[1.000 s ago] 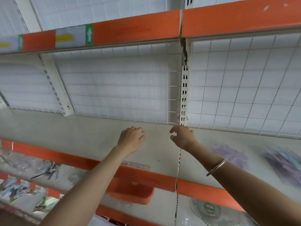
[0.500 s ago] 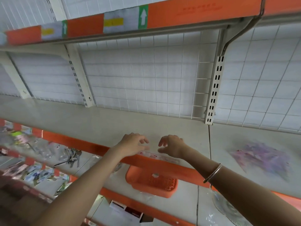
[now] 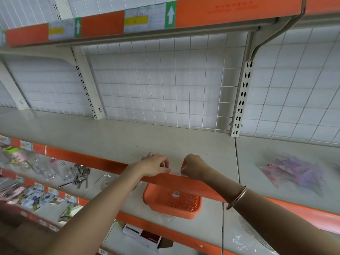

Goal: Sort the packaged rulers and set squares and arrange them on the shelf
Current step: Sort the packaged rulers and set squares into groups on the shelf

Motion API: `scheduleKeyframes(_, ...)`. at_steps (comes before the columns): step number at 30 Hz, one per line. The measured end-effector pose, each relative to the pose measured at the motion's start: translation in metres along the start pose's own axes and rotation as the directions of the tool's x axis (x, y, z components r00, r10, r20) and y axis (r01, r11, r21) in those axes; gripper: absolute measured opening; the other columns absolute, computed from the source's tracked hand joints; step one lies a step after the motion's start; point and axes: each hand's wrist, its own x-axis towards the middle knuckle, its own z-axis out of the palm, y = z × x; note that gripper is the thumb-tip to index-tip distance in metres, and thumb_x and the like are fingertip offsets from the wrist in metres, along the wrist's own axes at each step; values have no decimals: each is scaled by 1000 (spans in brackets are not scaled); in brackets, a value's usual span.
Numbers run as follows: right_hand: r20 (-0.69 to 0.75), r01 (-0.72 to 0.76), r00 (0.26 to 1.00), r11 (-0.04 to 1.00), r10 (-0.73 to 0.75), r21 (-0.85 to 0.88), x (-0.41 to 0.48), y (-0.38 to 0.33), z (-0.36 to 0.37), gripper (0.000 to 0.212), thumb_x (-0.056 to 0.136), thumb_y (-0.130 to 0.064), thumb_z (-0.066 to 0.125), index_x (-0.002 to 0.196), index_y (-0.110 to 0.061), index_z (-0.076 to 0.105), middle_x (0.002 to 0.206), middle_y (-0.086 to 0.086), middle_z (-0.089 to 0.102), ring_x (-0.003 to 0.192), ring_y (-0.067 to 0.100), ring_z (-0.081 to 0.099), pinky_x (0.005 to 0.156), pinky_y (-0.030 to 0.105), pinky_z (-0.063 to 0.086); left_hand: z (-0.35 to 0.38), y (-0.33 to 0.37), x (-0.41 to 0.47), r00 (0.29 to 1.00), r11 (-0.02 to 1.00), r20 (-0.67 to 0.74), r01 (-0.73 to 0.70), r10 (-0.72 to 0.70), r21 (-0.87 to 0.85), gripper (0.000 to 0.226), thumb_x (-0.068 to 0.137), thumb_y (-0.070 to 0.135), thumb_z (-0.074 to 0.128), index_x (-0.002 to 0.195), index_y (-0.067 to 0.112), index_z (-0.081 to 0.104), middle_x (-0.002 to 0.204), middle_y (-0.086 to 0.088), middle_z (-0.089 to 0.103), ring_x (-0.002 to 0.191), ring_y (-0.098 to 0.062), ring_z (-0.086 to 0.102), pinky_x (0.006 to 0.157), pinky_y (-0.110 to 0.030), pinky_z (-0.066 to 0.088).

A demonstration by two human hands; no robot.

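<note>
Both hands meet at the front lip of the cream shelf, just above its orange edge strip. The left hand has its fingers curled under and its thumb tip pressed down on the left end of a packaged ruler. The right hand is bunched into a loose fist, knuckles up, and its fingertips nip the other end. Only a short pale strip of the ruler shows between the two hands (it is clear and thin, so its markings cannot be read). It lies along the shelf's front edge, parallel to it.

A bangle sits on the right wrist. To the right, past the seam between shelf boards and well apart from the hands, a pack of set squares lies flat on the shelf, pink and purple and blurred.

Behind the shelf stands a white wire grid, and the shelf above carries price labels with green arrows.

On the shelf below, an orange basket sits directly under the hands, with a bunch of spoons to its left. Lower still a small box lies near the shelf front.
</note>
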Motion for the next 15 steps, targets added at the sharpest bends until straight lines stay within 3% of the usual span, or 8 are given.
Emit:
scheduleKeyframes(6, 47, -27, 999, 999, 25, 37, -3, 1, -9, 26, 80, -10, 62, 99, 7, 69, 104, 19, 69, 98, 29, 65, 88, 44, 53, -1, 1, 5, 998, 999, 57, 34, -34, 3, 27, 92, 50, 51, 105, 27, 49, 121, -1, 50, 118, -21, 35, 96, -38, 33)
scheduleKeyframes(9, 83, -11, 997, 997, 5, 80, -7, 1, -15, 25, 83, -13, 65, 100, 4, 71, 107, 16, 69, 101, 27, 64, 92, 39, 51, -3, -1, 9, 995, 995, 79, 69, -62, -79, 26, 90, 53, 54, 99, 30, 46, 111, -1, 51, 106, -21, 46, 89, -35, 41)
scheduleKeyframes(12, 120, 10, 992, 993, -24, 116, -9, 3, -17, 20, 86, -9, 63, 101, 0, 71, 107, 14, 70, 92, 20, 62, 88, 32, 49, -3, 3, 9, 996, 977, 89, 6, 13, -212, 17, 92, 41, 57, 101, 28, 52, 95, 9, 56, 95, -16, 53, 81, -29, 41)
scheduleKeyframes(15, 60, 18, 998, 990, -27, 141, -7, 6, -19, 20, 87, -8, 61, 103, 0, 71, 108, 14, 69, 91, 19, 59, 86, 30, 47, -2, 7, 10, 999, 964, -3, -52, 53, -262, 10, 94, 35, 56, 96, 26, 58, 86, 11, 54, 88, -15, 52, 77, -29, 40)
